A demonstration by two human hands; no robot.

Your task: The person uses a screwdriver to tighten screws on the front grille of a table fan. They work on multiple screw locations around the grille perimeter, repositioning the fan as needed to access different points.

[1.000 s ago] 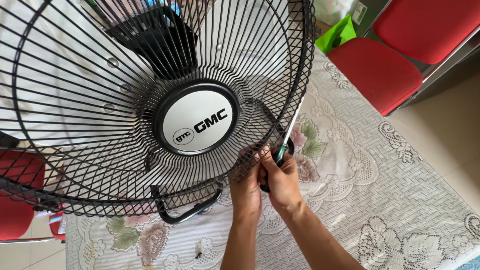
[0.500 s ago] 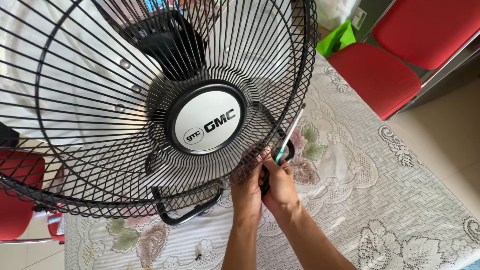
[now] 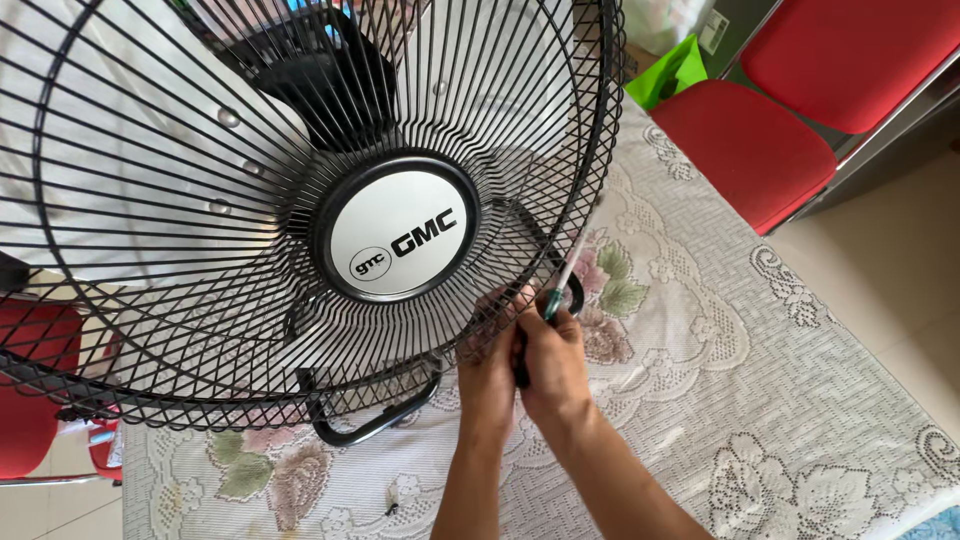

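A large black wire fan grille [image 3: 250, 300] with a round white and black centre cap [image 3: 400, 240] stands tilted on the table and fills the left of the view. My right hand [image 3: 555, 365] grips a screwdriver [image 3: 568, 268] with a green and black handle. Its thin metal shaft points up to the grille's lower right rim. My left hand [image 3: 490, 370] is close beside it, fingers reaching up among the wires at the rim, partly hidden behind them. The two hands touch.
A lace floral tablecloth [image 3: 750, 400] covers the table. The fan's black tubular foot [image 3: 370, 420] rests on it, with a small dark bit [image 3: 392, 508] nearby. Red chairs [image 3: 750, 140] and a green bag [image 3: 670, 75] stand at the far right; another red seat [image 3: 30, 400] at the left.
The fan has shifted a little right and down in the view. Both hands stay at the lower right rim with the screwdriver in the same grip.
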